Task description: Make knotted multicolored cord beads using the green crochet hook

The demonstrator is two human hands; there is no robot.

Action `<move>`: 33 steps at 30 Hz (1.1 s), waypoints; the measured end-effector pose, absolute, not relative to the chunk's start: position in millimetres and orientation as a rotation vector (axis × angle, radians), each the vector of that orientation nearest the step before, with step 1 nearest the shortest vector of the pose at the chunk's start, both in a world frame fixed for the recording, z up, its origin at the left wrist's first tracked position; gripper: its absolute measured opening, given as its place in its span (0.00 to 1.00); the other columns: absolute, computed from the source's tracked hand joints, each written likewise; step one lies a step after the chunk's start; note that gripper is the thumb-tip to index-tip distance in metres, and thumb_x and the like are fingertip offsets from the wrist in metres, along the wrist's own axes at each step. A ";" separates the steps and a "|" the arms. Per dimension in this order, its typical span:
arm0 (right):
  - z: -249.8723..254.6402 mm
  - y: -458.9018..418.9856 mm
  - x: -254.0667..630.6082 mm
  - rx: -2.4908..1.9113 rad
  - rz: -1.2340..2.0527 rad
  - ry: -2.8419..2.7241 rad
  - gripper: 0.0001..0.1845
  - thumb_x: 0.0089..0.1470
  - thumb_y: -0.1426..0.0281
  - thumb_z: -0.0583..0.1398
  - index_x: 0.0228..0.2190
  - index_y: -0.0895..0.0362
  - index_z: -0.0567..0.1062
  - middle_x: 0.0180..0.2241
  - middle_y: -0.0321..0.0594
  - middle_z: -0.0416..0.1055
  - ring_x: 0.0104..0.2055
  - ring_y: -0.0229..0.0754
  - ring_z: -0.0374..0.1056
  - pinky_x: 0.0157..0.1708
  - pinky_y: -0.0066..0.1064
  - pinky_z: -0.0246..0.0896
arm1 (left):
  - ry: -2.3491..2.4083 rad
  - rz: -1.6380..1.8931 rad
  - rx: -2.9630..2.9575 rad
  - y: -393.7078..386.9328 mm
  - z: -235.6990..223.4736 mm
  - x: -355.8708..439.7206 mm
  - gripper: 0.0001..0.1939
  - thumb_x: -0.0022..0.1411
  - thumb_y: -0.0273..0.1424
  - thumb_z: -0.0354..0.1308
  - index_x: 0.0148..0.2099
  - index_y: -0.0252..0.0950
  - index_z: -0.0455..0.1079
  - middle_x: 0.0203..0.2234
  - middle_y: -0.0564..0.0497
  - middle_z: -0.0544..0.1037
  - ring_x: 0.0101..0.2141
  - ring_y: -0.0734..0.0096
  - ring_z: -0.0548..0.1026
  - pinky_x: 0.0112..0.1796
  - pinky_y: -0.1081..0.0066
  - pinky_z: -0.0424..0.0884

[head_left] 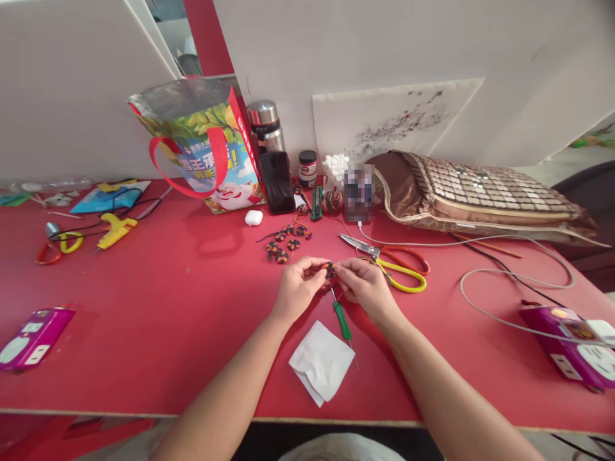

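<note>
Between my two hands is a small multicoloured yarn piece (pixel 329 269), dark with orange and green strands. My left hand (pixel 302 288) pinches its left side, and my right hand (pixel 365 288) pinches the right side. Just below them lies a green-handled tool (pixel 342 320) with a thin metal shaft; its tip is partly hidden by my fingers. Several similar yarn pieces (pixel 282 256) lie in a loose cluster beyond my left hand. A ball of the same yarn (pixel 331 202) rests farther back. Scissors with red and yellow handles (pixel 403 282) lie open beside my right hand.
A folded white tissue (pixel 321 362) lies between my forearms. At the back stand a colourful bag (pixel 202 153), a steel flask (pixel 269 125), a black phone (pixel 277 182) and a jar (pixel 307 168). A cushion (pixel 480 192) and a white cable (pixel 464 282) are right; a yellow glue gun (pixel 115 230) is left.
</note>
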State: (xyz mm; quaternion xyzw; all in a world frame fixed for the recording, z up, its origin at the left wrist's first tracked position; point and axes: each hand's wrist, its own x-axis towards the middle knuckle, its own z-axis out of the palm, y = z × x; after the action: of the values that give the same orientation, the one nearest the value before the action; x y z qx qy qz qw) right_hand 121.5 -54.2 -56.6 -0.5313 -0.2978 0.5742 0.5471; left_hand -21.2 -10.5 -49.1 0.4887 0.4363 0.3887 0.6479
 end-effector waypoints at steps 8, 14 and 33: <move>-62.7 -56.9 122.0 -1.278 1.237 -0.840 0.24 0.47 0.51 0.69 0.34 0.58 0.74 0.17 0.30 0.66 0.16 0.31 0.54 0.17 0.27 0.45 | 1.023 0.964 1.302 -6.5 -54.8 -24.2 0.10 0.54 0.29 0.66 0.41 0.35 0.81 0.35 0.48 0.82 0.31 0.70 0.79 0.35 0.72 0.76; -71.1 -60.2 124.6 -1.350 1.049 -1.039 0.16 0.53 0.58 0.66 0.36 0.59 0.79 0.22 0.34 0.69 0.23 0.35 0.60 0.24 0.29 0.54 | 1.031 0.939 1.290 -7.6 -55.0 -23.0 0.11 0.52 0.27 0.67 0.40 0.35 0.80 0.34 0.48 0.82 0.34 0.70 0.78 0.38 0.72 0.74; -66.4 -58.6 122.7 -1.304 1.211 -0.864 0.24 0.46 0.52 0.69 0.35 0.58 0.74 0.18 0.31 0.68 0.16 0.34 0.58 0.16 0.27 0.49 | 0.925 0.880 1.305 -3.8 -56.0 -27.6 0.14 0.58 0.28 0.65 0.48 0.36 0.79 0.35 0.50 0.75 0.35 0.71 0.74 0.36 0.72 0.72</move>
State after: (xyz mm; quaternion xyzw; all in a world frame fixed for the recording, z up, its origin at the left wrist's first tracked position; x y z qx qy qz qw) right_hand 122.7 -58.6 -66.4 -0.5507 -0.3651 0.5114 0.5495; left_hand -27.6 -3.8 -56.0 0.5656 0.4008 0.3815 0.6115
